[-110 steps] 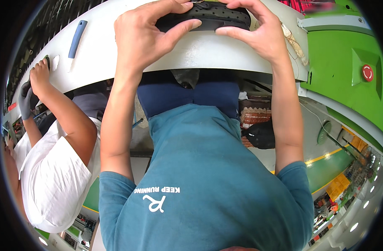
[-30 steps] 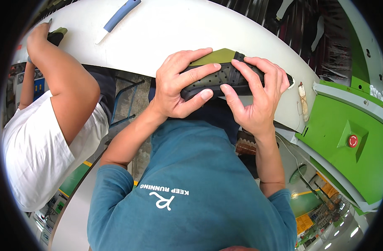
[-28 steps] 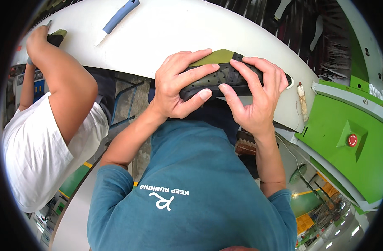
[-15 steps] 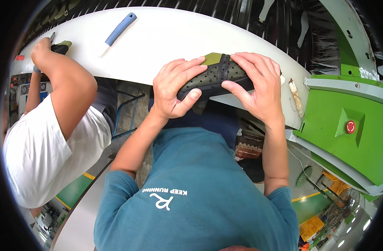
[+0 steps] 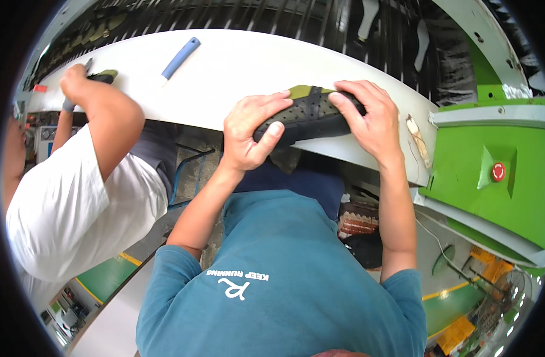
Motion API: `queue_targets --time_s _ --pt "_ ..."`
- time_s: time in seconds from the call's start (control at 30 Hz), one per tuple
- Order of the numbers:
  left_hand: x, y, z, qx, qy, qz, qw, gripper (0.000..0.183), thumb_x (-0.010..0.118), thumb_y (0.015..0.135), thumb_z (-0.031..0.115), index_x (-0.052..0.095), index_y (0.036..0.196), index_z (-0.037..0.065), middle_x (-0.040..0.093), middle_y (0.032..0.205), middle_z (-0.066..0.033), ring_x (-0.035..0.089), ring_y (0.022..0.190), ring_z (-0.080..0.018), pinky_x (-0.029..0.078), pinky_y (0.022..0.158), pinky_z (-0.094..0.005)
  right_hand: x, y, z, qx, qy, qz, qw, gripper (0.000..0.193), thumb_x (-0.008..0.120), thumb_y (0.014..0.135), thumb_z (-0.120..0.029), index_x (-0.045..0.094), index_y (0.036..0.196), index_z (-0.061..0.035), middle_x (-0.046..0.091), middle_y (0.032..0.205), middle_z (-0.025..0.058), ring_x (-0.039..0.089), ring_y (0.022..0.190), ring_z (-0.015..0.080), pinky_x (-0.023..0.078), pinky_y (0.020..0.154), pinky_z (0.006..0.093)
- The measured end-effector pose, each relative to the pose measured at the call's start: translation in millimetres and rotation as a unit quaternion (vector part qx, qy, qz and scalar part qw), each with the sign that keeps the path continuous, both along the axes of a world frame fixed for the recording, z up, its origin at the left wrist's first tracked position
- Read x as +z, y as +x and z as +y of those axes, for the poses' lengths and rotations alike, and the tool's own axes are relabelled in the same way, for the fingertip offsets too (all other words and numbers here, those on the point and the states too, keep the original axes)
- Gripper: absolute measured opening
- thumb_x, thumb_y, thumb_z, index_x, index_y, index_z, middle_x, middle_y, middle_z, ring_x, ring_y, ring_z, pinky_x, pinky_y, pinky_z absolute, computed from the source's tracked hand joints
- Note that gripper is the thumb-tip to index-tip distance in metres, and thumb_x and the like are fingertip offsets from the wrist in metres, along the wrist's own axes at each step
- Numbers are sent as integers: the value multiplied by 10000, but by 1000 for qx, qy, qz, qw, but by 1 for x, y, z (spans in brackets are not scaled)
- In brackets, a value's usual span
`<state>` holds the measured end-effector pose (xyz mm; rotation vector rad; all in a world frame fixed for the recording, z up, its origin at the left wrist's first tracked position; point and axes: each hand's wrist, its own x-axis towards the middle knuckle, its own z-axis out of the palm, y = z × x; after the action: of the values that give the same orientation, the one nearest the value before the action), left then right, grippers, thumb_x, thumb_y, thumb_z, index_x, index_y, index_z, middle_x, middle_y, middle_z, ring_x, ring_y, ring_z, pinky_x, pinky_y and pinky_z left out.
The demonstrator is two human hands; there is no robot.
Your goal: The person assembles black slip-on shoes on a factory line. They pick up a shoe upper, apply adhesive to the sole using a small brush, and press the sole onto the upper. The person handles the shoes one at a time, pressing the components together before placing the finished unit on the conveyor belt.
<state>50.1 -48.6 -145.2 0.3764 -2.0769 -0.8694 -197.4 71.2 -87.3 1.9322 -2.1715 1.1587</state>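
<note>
A shoe [image 5: 320, 110] with a dark perforated upper, a black strap across it and a black sole is held between my hands at the table's near edge. Olive green shows along its far side. My left hand [image 5: 248, 126] wraps its left end, thumb on the near side and fingers over the top. At the opposite end my right hand [image 5: 375, 122] grips, its thumb resting on the upper and its fingers over the far side. The shoe's underside is hidden from view.
A blue-handled tool [image 5: 181, 58] lies on the white table [image 5: 237, 65]. Near the right edge is a pale wrapped stick [image 5: 417, 141]. A green machine [image 5: 475, 202] with a red button stands at right. A co-worker [image 5: 94, 178] leans in at left; dark conveyor slats run behind.
My right hand has slid toward the shoe's right end, its thumb moving up from the near side, so more sole shows. The whole view has shifted slightly.
</note>
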Motion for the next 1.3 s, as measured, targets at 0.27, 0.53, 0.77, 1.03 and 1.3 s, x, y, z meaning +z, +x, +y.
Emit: queue_targets --time_s 0.27,0.53,0.77,1.03,1.3 --pt "8 -2 11 44 29 43 998 303 699 948 207 826 1180 58 813 1247 -157 762 1090 -339 576 987 -441 -11 -10 8 -71 66 -15 995 263 709 1066 -241 784 1001 2 756 885 170 720 760 300 537 711 377" --pt "12 -12 30 135 144 134 971 399 807 920 270 739 1240 41 737 1223 -157 708 1123 -317 547 1034 -409 -35 -13 -1 -133 -18 -48 990 538 546 1172 -380 787 916 26 646 650 129 589 595 227 492 633 406" --pt "56 -45 39 75 141 179 971 555 930 788 302 682 1217 52 646 1300 -184 682 1181 -315 541 1054 -399 -60 -46 5 -127 -108 -316 934 637 479 1190 -490 729 907 24 714 844 72 653 808 157 527 796 309" --pt "75 -44 47 4 80 206 975 442 927 773 251 706 1103 56 640 1342 -192 663 1230 -334 533 1066 -424 -56 -76 25 -136 -183 -512 828 719 404 1160 -631 686 859 -43 672 723 54 610 659 140 467 727 259" --pt "61 -62 54 -21 -1 24 999 984 1011 726 284 492 1535 69 593 1458 -218 590 1381 -435 492 1155 -505 115 -26 21 -47 -321 67 944 175 761 1029 -136 738 894 -28 616 686 11 513 538 133 407 517 292"
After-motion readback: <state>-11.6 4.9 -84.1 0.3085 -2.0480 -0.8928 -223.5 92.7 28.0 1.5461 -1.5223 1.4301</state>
